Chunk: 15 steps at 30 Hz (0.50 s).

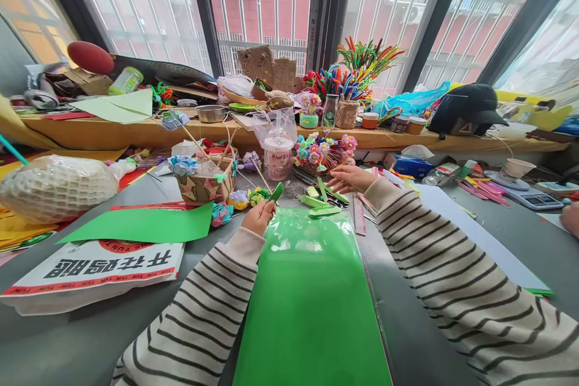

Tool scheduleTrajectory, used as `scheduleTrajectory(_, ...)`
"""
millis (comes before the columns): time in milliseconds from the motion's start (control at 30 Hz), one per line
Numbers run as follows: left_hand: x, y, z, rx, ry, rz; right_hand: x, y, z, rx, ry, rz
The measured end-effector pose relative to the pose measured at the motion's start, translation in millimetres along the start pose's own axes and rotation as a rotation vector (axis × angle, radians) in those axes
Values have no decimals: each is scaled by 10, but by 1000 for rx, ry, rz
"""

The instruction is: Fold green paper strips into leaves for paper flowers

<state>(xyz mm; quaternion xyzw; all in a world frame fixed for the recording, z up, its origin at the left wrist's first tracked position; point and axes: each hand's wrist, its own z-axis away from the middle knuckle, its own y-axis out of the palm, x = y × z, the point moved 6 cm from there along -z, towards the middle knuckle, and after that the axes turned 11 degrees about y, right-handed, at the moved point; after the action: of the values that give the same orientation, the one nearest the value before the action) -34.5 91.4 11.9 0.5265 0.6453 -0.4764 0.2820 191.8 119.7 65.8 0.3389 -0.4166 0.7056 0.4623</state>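
- Left hand (259, 216): fingers closed on a green strip (276, 192), at eleven o'clock from the green sheet (312, 307).
- Right hand (351, 180): fingers loosely parted, at one o'clock from the sheet.
- Green pieces (324, 211): twelve o'clock, near the right hand.
- Loose green paper (140, 223): ten o'clock.

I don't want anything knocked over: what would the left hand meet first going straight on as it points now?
Probably the pink-printed cup, with the green piece in the left hand touching it first, though depth is hard to judge here.
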Motion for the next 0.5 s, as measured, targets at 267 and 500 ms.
scheduleTrajectory(267, -156, -7, 17, 47, 151, -478, -245, -133, 203, 76, 31, 115)
scheduleTrajectory(500, -256, 152, 74, 95, 295, -600, -75, 158, 487, 24, -306, 315)
